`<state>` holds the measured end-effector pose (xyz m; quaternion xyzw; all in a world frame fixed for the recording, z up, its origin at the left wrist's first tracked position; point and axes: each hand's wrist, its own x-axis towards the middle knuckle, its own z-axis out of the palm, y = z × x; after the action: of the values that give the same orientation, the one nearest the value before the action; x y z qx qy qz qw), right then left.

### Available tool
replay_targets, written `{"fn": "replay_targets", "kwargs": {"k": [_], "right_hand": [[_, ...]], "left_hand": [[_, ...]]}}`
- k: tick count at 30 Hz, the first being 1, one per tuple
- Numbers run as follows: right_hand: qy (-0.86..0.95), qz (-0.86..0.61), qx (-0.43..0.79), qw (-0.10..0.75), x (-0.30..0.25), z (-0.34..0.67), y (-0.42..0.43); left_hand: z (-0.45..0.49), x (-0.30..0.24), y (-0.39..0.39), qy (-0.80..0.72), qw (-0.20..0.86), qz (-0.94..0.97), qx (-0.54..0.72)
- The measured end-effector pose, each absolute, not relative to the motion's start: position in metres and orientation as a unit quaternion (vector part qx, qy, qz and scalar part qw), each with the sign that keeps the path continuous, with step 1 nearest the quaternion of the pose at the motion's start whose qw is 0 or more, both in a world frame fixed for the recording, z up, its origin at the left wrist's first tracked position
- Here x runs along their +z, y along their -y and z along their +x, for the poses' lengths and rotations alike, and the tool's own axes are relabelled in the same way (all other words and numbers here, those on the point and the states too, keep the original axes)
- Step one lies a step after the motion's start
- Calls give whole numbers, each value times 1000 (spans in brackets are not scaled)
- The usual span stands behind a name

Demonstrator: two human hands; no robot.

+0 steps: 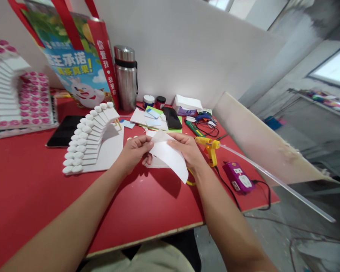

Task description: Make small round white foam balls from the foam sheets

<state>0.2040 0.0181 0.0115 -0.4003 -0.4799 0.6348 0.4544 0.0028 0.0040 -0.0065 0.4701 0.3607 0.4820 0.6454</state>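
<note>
Both my hands hold a white sheet of paper or thin foam (170, 155) just above the red table (39, 189). My left hand (134, 149) pinches its upper left edge with fingers closed. My right hand (188, 148) grips the upper right part, fingers curled over it. The sheet hangs down and to the right between them. A white staircase model with rounded knobs (92, 138) stands just left of my left hand. A yellow glue gun (209, 147) with a long clear glue stick lies right of my right hand.
A purple power strip (238, 177) with black cable lies near the table's right edge. At the back stand a steel flask (126, 77), a printed shopping bag (76, 64), small paint jars (154, 101), foam scraps, a black case (172, 118). A pink-dotted model (17, 94) and dark tablet (64, 130) sit left.
</note>
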Motion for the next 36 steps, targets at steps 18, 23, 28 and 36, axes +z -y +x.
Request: {"fn": "replay_targets", "kwargs": {"k": [18,23,28,36], "right_hand": [[519,-416,593,454,12,206,-17],[552,-405,585,434,10,205,-16],[608,-410,524,434,13,211,-16],[603,-432,427,517,24,227,-22]], "left_hand": [[-1,-3,-3,-367,635,412,541],[0,-6,-5,-369,629,412,546],[-1,-9,-7,-384,613,452,522],[-7,-1,-7,-428,545,488,531]]}}
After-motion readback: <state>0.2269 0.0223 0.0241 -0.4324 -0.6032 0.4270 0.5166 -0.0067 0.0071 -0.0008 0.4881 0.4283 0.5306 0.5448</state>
